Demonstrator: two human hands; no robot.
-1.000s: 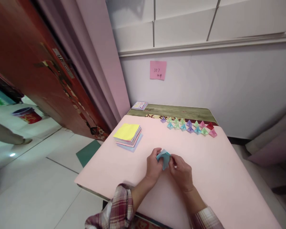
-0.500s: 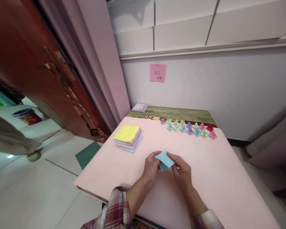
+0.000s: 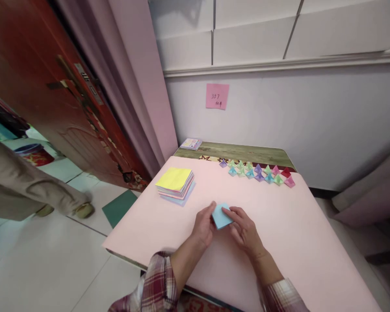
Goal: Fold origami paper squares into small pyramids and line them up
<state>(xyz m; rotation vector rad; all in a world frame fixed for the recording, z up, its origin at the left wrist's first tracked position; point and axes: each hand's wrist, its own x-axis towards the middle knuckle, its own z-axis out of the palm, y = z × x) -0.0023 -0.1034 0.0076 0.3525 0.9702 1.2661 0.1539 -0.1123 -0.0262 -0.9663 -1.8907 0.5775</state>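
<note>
A small light blue folded paper (image 3: 221,216) lies flat on the pink table cover (image 3: 295,225), near the front middle. My left hand (image 3: 204,225) pinches its left edge with curled fingers. My right hand (image 3: 243,229) presses its fingers on the paper's right side. A stack of coloured square sheets with a yellow one on top (image 3: 175,183) sits to the left of my hands. Several small folded paper shapes in purple, green, blue and pink (image 3: 258,172) stand in rows at the far edge.
A pink sticky note (image 3: 217,95) hangs on the wall behind the table. A small pack (image 3: 191,143) lies on the wooden strip at the back. A red door (image 3: 52,99) stands open on the left, where a person's legs (image 3: 35,190) cross the tiled floor.
The blue paper went from a raised, partly open fold between my hands to a flat square pressed on the table. The person on the left has walked further into view.
</note>
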